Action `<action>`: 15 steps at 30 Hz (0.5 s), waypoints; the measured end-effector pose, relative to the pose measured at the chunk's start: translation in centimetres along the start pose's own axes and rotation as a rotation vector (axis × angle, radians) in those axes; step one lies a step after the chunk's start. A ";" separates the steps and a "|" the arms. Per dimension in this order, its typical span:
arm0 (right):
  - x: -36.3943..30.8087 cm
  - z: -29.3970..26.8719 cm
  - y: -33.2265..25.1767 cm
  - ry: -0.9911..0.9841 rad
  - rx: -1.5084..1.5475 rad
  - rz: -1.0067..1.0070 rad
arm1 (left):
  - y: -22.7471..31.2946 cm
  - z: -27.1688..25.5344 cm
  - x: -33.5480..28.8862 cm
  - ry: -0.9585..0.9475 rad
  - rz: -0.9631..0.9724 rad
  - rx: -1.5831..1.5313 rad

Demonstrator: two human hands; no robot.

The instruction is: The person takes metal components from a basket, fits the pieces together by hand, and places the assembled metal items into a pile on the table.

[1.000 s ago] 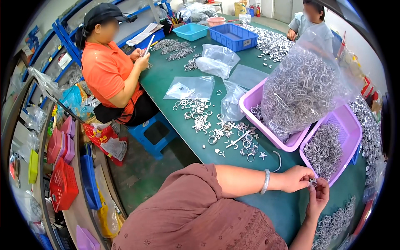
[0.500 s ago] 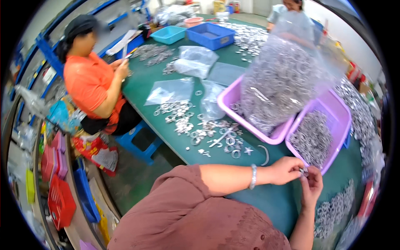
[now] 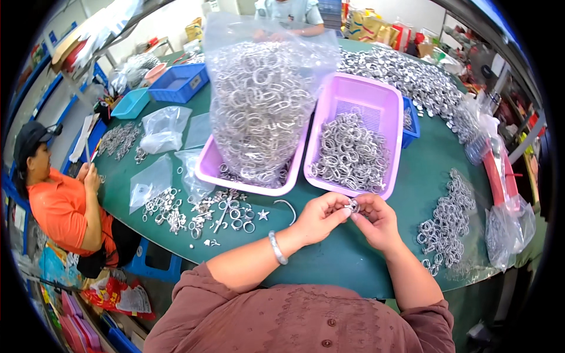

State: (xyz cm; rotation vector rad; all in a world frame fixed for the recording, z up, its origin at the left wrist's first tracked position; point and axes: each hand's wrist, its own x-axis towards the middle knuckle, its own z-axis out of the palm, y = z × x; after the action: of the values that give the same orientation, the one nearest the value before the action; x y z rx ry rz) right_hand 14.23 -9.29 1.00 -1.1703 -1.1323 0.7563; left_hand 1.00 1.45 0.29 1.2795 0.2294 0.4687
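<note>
My left hand, with a pale bangle on its wrist, pinches a small silvery metal ring from one side. From the other side my right hand has its thumb and fingers closed on the same ring. Fingertips partly hide the ring's shape. Both hands are just in front of a pink-purple basket holding a heap of silvery metal rings. To the left, a second pink-purple basket bears a big clear plastic bag full of similar rings.
Loose rings and star-shaped pieces lie left on the green table. A ring pile lies right, beside a red container. Silvery parts cover the far right. A person in orange works at left; another stands opposite.
My view has swung to the right, so the baskets and my hands now appear further left in it. Both hands are still closed together on a small metal piece.
</note>
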 end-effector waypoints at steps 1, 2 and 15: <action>0.0 -0.2 0.1 -0.014 -0.014 0.004 | 0.1 0.0 0.1 -0.002 0.004 -0.011; 0.2 -0.2 0.1 0.000 -0.015 0.017 | 0.4 0.0 0.1 0.003 0.004 -0.024; 0.5 0.1 -0.3 -0.022 0.127 -0.011 | 0.9 0.2 0.1 0.042 0.000 -0.116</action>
State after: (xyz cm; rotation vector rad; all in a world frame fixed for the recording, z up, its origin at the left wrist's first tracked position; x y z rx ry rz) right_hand 14.25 -8.85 1.40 -1.0505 -1.0926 0.8223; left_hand 0.97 1.53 1.21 1.1568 0.2337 0.5021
